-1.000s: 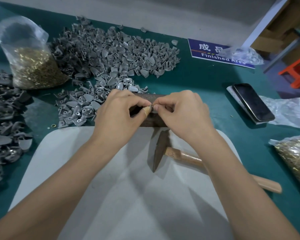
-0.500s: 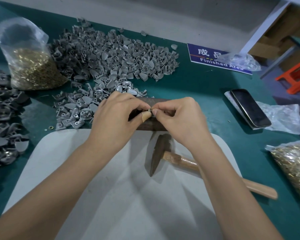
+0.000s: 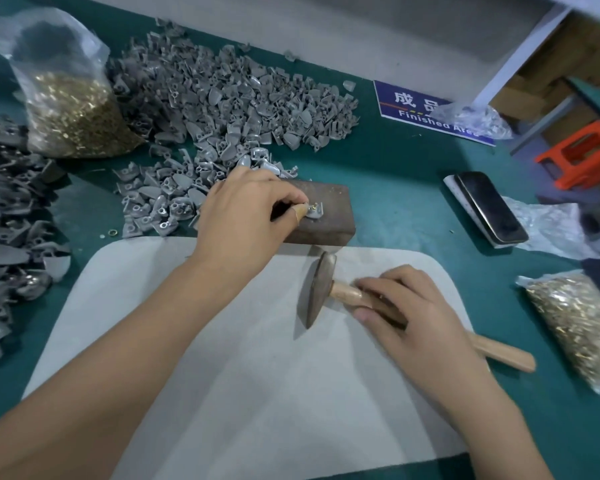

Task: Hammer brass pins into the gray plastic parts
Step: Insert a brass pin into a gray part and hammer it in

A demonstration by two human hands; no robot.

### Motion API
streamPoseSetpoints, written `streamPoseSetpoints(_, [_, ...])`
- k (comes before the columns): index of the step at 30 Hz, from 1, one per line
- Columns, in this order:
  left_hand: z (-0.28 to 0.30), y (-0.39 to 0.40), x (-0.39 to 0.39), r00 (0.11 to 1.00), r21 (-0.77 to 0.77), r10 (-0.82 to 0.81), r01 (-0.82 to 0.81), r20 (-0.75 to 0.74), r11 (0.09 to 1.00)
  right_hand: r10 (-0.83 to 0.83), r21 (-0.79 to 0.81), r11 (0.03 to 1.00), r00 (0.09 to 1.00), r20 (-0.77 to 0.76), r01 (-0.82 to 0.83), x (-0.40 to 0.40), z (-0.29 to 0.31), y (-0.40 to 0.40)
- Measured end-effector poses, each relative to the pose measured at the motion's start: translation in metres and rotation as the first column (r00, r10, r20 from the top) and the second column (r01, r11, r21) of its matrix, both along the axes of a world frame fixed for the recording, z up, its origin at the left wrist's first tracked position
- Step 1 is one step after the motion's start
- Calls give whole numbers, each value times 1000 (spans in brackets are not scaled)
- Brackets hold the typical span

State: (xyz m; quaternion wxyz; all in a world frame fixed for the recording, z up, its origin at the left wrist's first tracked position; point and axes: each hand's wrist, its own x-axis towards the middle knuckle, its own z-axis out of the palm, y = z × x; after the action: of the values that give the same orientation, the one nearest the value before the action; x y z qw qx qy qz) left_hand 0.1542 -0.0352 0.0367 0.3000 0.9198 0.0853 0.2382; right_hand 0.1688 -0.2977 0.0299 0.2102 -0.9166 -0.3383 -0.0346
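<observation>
Pinching one gray part (image 3: pixel 315 212) on top of the brown block (image 3: pixel 321 216): left hand (image 3: pixel 246 211), fingers curled, a brass pin (image 3: pixel 314 204) standing in the part, not yet driven. Closing round the wooden handle of the hammer (image 3: pixel 329 292), just in front of the block on the white mat (image 3: pixel 257 375): right hand (image 3: pixel 406 306).

Judged early going: huge heap of gray parts (image 3: pixel 229 98) behind the block, another pile (image 3: pixel 7 220) far left, bags of pins (image 3: pixel 73 112) nearly full. Green table (image 3: pixel 395 174); phone (image 3: pixel 489 206) right of the block, blue sign (image 3: pixel 420 109) beyond.
</observation>
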Motion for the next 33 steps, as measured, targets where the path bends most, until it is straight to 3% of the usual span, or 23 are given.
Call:
streamPoseSetpoints(3, [1, 1, 0, 1000, 40, -8, 9, -18, 999, 73, -139, 989, 984, 162, -50, -9, 3, 0])
streamPoseSetpoints(6, [2, 1, 1, 1000, 52, -10, 11, -20, 999, -29, -138, 989, 973, 231, 63, -9, 25, 1])
streamPoseSetpoints(8, [3, 0, 2, 1000, 32, -13, 13, -20, 999, -146, -77, 983, 968, 206, 165, -6, 38, 2])
streamPoseSetpoints(10, [2, 0, 2, 1000, 15, -12, 12, -18, 1000, -220, 40, 975, 975, 43, 218, 1, 48, 8])
streamPoseSetpoints(13, [-1, 1, 3, 1000, 11, -10, 10, -4, 1000, -205, 106, 970, 969, -137, 220, 16, 62, 27])
streamPoseSetpoints(17, [-2, 2, 4, 1000, 18, -8, 7, 23, 1000, -171, -157, 974, 984, -54, 161, 31, 71, 48])
streamPoseSetpoints(23, [1, 2, 3, 997, 126, -42, 34, 62, 991, -236, 107, 966, 972, 15, 233, 30, 67, 55])
streamPoseSetpoints(26, [3, 1, 3, 997, 150, -12, 1, 72, 989, -235, -19, 972, 969, -79, 235, 25, 58, 58])
streamPoseSetpoints(28, [3, 0, 3, 998, 140, 1, -10, 66, 990, -227, -90, 971, 973, -34, 223, 30, 64, 53])
streamPoseSetpoints(33, [1, 4, 2, 999, 147, -12, 5, 48, 989, -249, 69, 966, 968, -6, 249, 32, 67, 54])
